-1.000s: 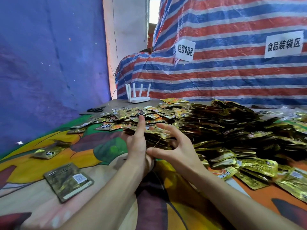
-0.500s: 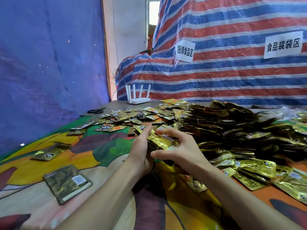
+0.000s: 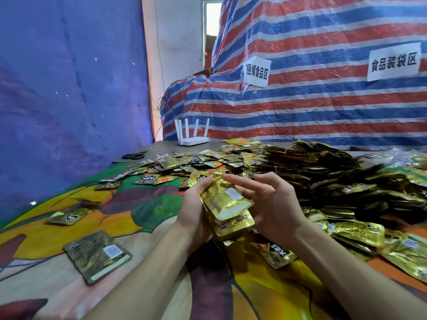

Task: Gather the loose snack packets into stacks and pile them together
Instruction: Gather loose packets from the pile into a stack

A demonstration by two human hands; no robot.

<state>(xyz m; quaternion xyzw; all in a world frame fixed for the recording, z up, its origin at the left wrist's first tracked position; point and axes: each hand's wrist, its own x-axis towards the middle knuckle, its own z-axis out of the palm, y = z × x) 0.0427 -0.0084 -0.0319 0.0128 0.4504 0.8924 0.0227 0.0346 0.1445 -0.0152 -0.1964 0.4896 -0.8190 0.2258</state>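
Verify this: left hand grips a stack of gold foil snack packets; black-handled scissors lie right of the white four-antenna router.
One error: in the head view the black-handled scissors lie left of the white four-antenna router, not right. The left hand does grip the stack of gold foil snack packets.

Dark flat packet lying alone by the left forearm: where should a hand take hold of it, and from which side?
Probably by the pale sealed strip along its near edge, coming from above on the person's side. The dark packet lies flat on the cloth with nothing touching it, so fingers cannot wrap around it; pinching a thin free edge should lift it.
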